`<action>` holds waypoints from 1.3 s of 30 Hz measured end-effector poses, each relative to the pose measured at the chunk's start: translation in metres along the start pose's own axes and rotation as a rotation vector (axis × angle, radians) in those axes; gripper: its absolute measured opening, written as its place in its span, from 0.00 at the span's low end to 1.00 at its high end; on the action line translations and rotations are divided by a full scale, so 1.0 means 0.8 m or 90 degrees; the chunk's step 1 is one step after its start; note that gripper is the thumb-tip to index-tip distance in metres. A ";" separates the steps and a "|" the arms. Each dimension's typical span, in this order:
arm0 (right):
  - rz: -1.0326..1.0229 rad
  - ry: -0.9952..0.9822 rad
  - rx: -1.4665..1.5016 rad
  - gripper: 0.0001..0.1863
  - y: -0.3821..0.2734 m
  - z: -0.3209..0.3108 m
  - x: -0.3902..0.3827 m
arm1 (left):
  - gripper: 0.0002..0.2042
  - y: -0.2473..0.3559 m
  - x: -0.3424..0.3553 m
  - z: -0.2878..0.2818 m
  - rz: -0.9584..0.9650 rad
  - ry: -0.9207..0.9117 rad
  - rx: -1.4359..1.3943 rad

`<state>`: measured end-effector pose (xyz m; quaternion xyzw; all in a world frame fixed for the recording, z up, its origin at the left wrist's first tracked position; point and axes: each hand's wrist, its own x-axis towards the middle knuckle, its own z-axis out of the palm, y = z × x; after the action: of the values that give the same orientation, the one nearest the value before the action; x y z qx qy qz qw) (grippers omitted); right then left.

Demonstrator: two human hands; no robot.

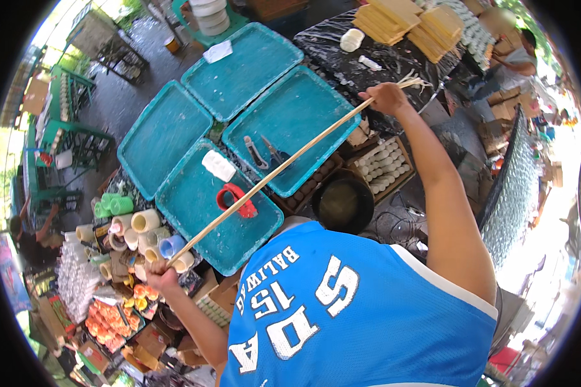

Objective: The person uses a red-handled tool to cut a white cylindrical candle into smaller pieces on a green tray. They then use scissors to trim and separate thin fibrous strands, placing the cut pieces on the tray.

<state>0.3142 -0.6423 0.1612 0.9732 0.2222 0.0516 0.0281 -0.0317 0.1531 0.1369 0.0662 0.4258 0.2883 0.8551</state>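
A long, thin bundle of cream-coloured strands [271, 175] runs taut and slanting across the head view, like wick cord. My left hand [161, 276] is closed on its near-left end. My right hand [387, 99] grips it at the far right, and loose frayed ends fan out beyond the fist. Beneath the bundle lie teal trays [152, 138]. A red tool or holder [237, 200] and a folded white cloth [219, 166] rest in the nearest tray. In the tray to its right are a grey-handled cutter [256, 153] and what look like scissors [275, 155].
Plastic cups and tubes [145, 221] crowd the left beside orange pieces [113, 322]. A dark round pot [343, 203] and a box of white cylinders [384, 166] stand close in front of my body. Yellowish sheets [387, 20] lie on a black-covered table. Another person [519, 61] is at far right.
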 end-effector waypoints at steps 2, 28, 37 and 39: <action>0.003 -0.016 -0.009 0.24 0.033 0.020 0.007 | 0.21 -0.050 -0.021 0.004 0.000 0.025 0.036; -0.126 -0.357 1.035 0.19 -0.560 -0.003 0.025 | 0.19 -0.329 -0.135 0.008 -0.127 -0.349 0.462; 0.241 -0.302 1.213 0.18 -0.572 0.050 0.055 | 0.10 -0.320 -0.112 -0.017 -0.186 -0.365 0.451; 0.242 -0.110 0.682 0.20 -0.521 0.070 0.065 | 0.10 -0.310 -0.108 -0.018 -0.160 -0.390 0.390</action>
<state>0.1882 -0.2462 0.0778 0.8752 0.0352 -0.1434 -0.4606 0.0252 -0.1011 0.0984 0.3465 0.2233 0.0100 0.9110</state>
